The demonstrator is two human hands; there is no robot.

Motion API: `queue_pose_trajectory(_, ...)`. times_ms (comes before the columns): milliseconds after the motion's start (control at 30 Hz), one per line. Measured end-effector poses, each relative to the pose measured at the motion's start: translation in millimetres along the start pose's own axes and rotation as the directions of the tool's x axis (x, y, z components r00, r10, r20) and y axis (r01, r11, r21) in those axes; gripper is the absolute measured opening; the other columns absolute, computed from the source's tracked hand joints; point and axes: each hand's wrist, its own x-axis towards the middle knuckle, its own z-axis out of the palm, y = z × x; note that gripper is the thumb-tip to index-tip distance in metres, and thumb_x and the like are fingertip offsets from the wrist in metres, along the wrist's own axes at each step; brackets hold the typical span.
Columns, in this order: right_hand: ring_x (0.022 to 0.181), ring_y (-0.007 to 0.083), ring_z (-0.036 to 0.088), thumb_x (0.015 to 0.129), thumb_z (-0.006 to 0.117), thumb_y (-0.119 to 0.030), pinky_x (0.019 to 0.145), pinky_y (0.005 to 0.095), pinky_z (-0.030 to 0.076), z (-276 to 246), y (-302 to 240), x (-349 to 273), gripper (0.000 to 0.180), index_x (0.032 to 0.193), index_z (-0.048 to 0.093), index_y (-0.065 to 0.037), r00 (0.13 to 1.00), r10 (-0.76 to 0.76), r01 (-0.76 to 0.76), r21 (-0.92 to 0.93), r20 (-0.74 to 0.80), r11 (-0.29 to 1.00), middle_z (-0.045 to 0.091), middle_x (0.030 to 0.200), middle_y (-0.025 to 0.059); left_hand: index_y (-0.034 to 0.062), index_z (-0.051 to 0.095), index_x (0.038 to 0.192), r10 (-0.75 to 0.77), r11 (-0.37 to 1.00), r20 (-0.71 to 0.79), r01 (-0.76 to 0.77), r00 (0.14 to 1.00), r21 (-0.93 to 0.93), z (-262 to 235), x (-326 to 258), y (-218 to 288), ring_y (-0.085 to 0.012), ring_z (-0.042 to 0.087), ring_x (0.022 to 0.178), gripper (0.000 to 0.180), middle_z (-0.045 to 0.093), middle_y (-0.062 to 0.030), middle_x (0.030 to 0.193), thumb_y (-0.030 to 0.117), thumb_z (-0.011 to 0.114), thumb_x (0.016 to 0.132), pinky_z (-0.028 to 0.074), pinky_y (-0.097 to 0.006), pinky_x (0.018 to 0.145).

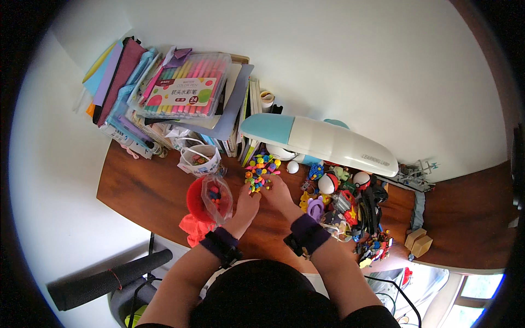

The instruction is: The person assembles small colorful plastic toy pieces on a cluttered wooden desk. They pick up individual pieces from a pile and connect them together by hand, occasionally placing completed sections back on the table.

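Multicoloured small beads are lying in a loose heap just above centre of the frame, directly above the right hand, whose fingers are reaching up into the heap's lower edge; whether they are pinching a piece I cannot tell. Slightly lower and to the left, the left hand is pinching the clear plastic bag against the red cup, so the right hand is sitting nearer the heap.

A case of coloured markers tops stacked folders — a desk lamp lies rightward.
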Motion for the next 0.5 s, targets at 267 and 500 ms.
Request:
queue_pose_trajectory(267, 0.089, 0.0277, 0.061, 0.072, 0.066, -0.007, 0.078, 0.0352, 0.051, 13, -2, 37, 0.038, 0.109, 0.057, -0.005, 0.994, -0.105, 0.102, -0.204, -0.006, 0.974, 0.055, 0.108, 0.0143, -0.0024, 0.043, 0.124, 0.014, 0.99, -0.102, 0.001, 0.995, 0.142, 3, 17, -28, -0.0346, 0.045, 0.114, 0.048, 0.046, -0.0228, 0.122, 0.006, 0.055, 0.078, 0.035, -0.039, 0.098)
queue_pose_trajectory(500, 0.079, 0.0269, 0.062, 0.07, 0.063, -0.002, 0.075, 0.0344, 0.051, 20, 15, 27, 0.031, 0.101, 0.061, -0.005, 0.998, -0.067, 0.068, -0.124, 0.013, 0.99, 0.055, 0.102, 0.0147, -0.0023, 0.042, 0.124, -0.175, 0.983, -0.107, 0.181, 0.979, 0.042, 4, -1, 9, -0.0278, 0.049, 0.111, 0.045, 0.047, -0.0177, 0.121, 0.004, 0.055, 0.081, 0.04, -0.035, 0.093)
